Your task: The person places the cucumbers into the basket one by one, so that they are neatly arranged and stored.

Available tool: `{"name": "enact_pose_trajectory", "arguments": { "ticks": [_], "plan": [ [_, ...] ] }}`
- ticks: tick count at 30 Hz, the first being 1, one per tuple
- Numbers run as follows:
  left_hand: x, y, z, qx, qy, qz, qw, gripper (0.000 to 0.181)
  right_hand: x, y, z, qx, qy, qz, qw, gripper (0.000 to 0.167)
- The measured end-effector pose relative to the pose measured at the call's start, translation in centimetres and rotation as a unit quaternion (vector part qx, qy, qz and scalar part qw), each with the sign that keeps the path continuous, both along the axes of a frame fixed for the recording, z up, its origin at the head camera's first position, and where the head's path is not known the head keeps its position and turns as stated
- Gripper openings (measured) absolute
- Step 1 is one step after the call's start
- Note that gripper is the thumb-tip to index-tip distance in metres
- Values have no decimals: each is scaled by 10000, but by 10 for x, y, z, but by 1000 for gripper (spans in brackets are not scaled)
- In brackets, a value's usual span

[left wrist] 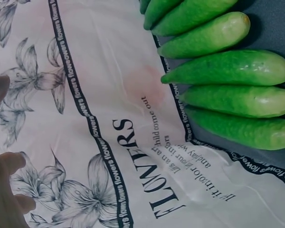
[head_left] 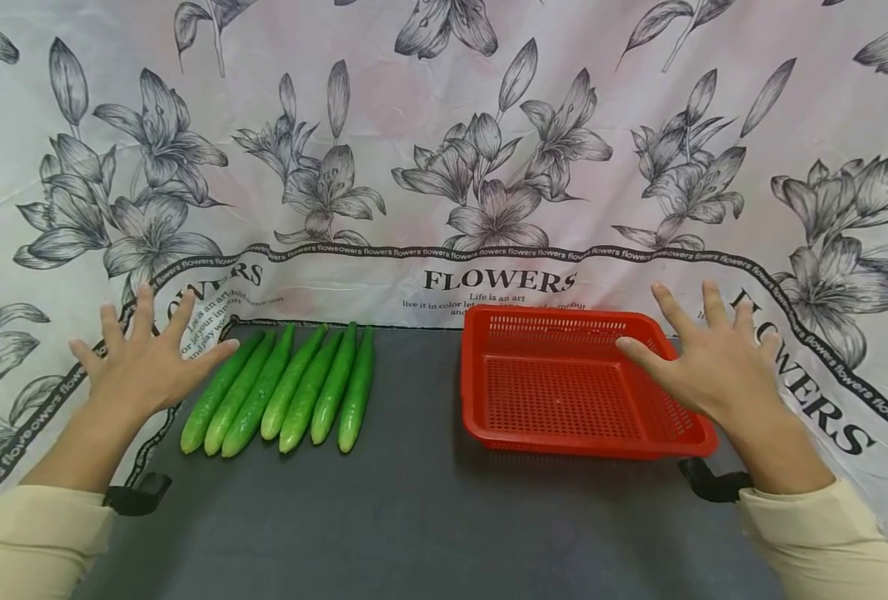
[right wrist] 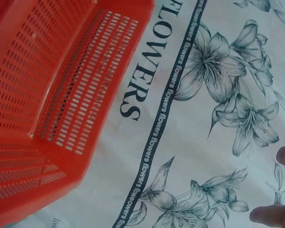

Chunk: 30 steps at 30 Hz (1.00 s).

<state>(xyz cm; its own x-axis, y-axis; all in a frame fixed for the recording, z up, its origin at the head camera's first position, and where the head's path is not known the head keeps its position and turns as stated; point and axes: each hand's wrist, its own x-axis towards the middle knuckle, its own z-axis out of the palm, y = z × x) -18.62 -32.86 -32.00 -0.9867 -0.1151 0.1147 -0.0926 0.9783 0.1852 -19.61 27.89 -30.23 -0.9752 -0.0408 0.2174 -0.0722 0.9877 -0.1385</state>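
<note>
Several green cucumbers (head_left: 312, 392) lie side by side on the dark grey table, left of the middle; the left wrist view shows their pale ends (left wrist: 270, 66) up close. My left hand (head_left: 140, 362) hovers to their left with fingers spread, holding nothing. A red perforated plastic basket (head_left: 481, 433) stands on the right side of the table, and its inside shows no contents. Above the basket's right edge, my right hand (head_left: 717, 371) is held with spread fingers and grips nothing. Only a few of its fingertips (right wrist: 273, 216) appear in the right wrist view.
A white cloth (head_left: 384, 200) printed with grey lilies and the word FLOWERS hangs behind the table and surrounds its sides. The grey tabletop (head_left: 399, 517) stretches between the cucumbers and the basket and toward the front. Dark straps (head_left: 140, 496) sit at both wrists.
</note>
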Motion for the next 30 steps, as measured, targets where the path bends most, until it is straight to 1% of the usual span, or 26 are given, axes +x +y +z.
{"name": "enact_pose_trajectory", "arguments": {
  "ticks": [6, 9, 15, 22, 30],
  "plan": [
    [2, -9, -7, 54, 82, 62, 9999, 95, 1, 4, -3, -141, 42, 66, 9999, 87],
    [4, -14, -11, 33, 131, 77, 9999, 95, 1, 8, -7, -178, 33, 86, 9998, 88],
    [6, -22, -21, -26, 200, 56, 9998, 95, 3, 16, -16, -223, 204, 94, 9995, 87],
    [5, -25, -34, 54, 129, 107, 9998, 94, 5, 26, -29, -442, 267, 162, 9985, 87],
    [3, -27, -46, 240, 79, 151, 9996, 94, 6, 34, -41, -494, 197, 120, 9985, 86]
  ]
}}
